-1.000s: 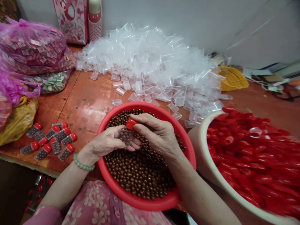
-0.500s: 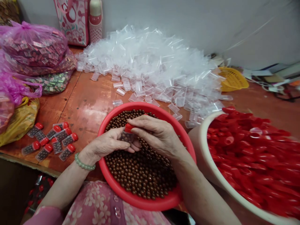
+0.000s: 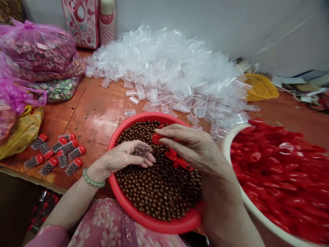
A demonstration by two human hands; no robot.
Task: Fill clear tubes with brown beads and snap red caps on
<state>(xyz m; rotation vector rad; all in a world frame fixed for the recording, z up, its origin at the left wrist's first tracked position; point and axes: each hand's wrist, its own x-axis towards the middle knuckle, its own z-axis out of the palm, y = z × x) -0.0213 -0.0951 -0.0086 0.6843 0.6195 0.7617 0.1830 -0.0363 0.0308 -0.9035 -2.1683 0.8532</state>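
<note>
Over the basin, my left hand (image 3: 122,156) holds a small clear plastic container (image 3: 141,150) filled with brown balls, its fingers curled under it. My right hand (image 3: 190,144), to the right, pinches a red plastic cap (image 3: 157,138) between thumb and fingertips. More red plastic pieces (image 3: 179,160) show beneath its palm; how they are held is partly hidden. A gap separates the pinched cap from the container. Below both hands is a red basin (image 3: 120,206) with many glossy brown balls (image 3: 151,192).
Left on the table lie several filled, red-capped containers (image 3: 69,146), with plastic bags (image 3: 38,55) behind. A heap of clear empty containers (image 3: 164,65) spreads along the wall. At right stands a cream tub (image 3: 228,140) of red caps (image 3: 282,178); a yellow basket (image 3: 262,87) sits behind.
My right hand has moved right with the red cap, away from the container. More red pieces now show under it. My left hand stays nearly in place; the view has shifted slightly.
</note>
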